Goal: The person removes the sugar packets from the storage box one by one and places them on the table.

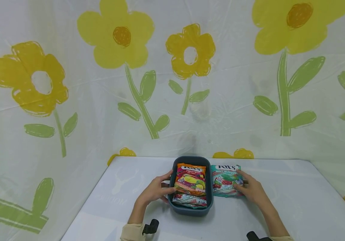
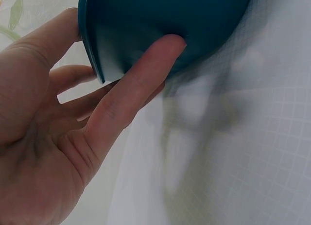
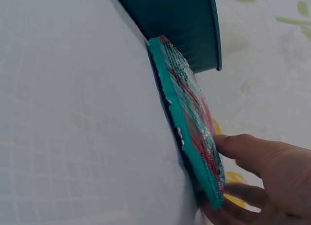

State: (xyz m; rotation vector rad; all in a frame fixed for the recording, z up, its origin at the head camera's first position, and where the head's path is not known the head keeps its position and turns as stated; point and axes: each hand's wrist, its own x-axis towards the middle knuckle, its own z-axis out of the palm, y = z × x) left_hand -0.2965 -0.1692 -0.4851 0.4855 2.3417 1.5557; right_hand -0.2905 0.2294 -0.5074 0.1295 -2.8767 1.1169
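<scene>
A dark teal tub [image 1: 210, 197] stands mid-table. In it lies an orange FOX'S Fruits candy bag [image 1: 190, 180] on top of another bag [image 1: 190, 201]. My left hand [image 1: 158, 190] rests against the tub's left wall. In the left wrist view its fingers [image 2: 141, 79] lie straight along the outside of the tub [image 2: 160, 21], with the thumb up by the rim. A teal FOX'S Mint Blossom bag [image 1: 224, 182] lies on the table against the tub's right side. My right hand [image 1: 250, 190] pinches the far edge of that bag [image 3: 189, 118], thumb [image 3: 243, 146] on top and fingers underneath.
The white table [image 1: 290, 204] has bare surface on both sides of the tub. A white sheet printed with yellow flowers [image 1: 121, 36] hangs behind the table and along both sides. The tub wall [image 3: 180, 21] touches the teal bag's near edge.
</scene>
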